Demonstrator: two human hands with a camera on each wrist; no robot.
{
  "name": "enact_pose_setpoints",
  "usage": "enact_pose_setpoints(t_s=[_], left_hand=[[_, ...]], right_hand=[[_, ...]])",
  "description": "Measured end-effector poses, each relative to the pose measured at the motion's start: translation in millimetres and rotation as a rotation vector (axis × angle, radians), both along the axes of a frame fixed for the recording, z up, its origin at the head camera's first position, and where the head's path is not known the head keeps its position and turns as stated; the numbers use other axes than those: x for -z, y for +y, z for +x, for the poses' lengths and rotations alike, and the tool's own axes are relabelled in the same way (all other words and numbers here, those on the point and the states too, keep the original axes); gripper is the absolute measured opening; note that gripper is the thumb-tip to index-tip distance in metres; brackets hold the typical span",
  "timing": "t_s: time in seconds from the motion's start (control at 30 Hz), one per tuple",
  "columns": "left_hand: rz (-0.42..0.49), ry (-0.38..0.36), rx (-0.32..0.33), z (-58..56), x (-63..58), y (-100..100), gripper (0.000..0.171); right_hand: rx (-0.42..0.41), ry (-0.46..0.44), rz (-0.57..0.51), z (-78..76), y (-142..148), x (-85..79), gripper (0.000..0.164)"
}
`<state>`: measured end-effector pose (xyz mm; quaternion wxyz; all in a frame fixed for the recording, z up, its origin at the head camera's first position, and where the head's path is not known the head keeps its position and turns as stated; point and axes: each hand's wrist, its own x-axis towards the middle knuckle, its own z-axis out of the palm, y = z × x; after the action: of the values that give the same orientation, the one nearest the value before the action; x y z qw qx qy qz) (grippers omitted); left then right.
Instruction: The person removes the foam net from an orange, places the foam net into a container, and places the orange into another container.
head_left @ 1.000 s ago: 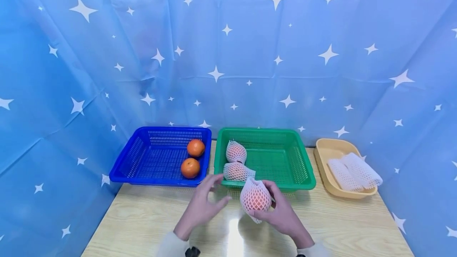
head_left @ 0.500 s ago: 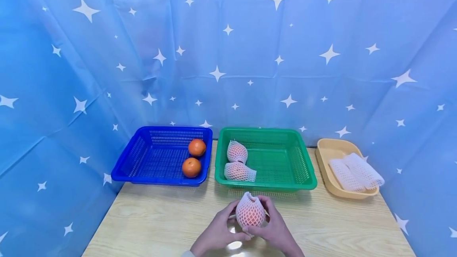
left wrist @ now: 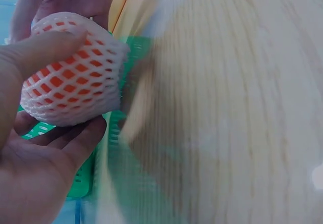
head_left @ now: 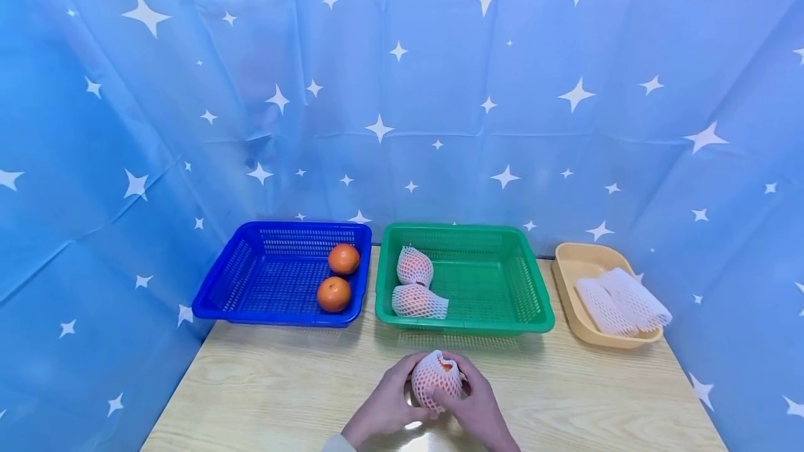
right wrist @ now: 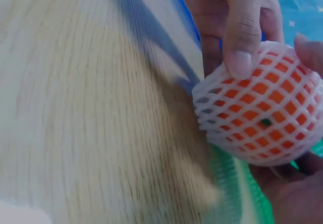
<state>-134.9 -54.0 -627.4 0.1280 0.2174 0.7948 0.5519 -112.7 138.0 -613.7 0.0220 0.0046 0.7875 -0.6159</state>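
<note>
An orange [head_left: 436, 381] in a white foam net sleeve [left wrist: 75, 72] is held between both hands, in front of the green basket. My left hand [head_left: 388, 400] grips it from the left, its thumb lying across the net in the left wrist view. From the other side my right hand [head_left: 472, 407] curls round it, thumb over the net. The sleeve's upper end gapes, and bare orange peel shows through it in the head view. A small green spot on the fruit [right wrist: 266, 122] shows through the mesh in the right wrist view.
Behind the hands a green basket [head_left: 477, 330] holds two net-wrapped fruits [head_left: 419, 301]. To its left, a blue basket [head_left: 270, 317] contains two bare oranges [head_left: 334, 294]. At right, folded foam nets [head_left: 624, 302] lie in a beige tray [head_left: 568, 250]. A star-patterned curtain [head_left: 440, 89] encloses the table [head_left: 251, 389].
The left hand has come in from beside the basket and now grips the wrapped orange with the right hand. Both hands and the orange have moved nearer the body, and the sleeve's opening shows more.
</note>
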Motion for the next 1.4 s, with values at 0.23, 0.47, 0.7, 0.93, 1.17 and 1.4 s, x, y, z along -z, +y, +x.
enact_pose_setpoints(t_s=[0.23,0.47,0.7,0.93,1.17,1.4], left_hand=[[0.014,0.020,-0.020,3.2,3.5,3,0.080],[0.065,0.020,-0.049,2.7,6.6,6,0.073],[0.089,-0.018,-0.089,-0.5,5.9,9,0.069],[0.192,-0.030,-0.102,-2.1,7.2,11,0.063],[0.250,-0.007,-0.116,-3.3,6.7,14,0.057],[0.293,-0.037,-0.084,-5.8,6.9,9,0.050]], right_hand=[[0.059,0.025,0.048,5.2,-3,6.8,0.044],[0.150,0.162,-0.021,6.7,-8,8.6,0.031],[0.192,0.300,-0.077,3.4,-9,5.7,0.019],[0.337,0.264,-0.100,3.9,-18,-0.1,0.020],[0.464,0.391,-0.048,5.3,-27,-1.9,0.023],[0.288,0.329,-0.105,3.5,-12,4.3,0.024]])
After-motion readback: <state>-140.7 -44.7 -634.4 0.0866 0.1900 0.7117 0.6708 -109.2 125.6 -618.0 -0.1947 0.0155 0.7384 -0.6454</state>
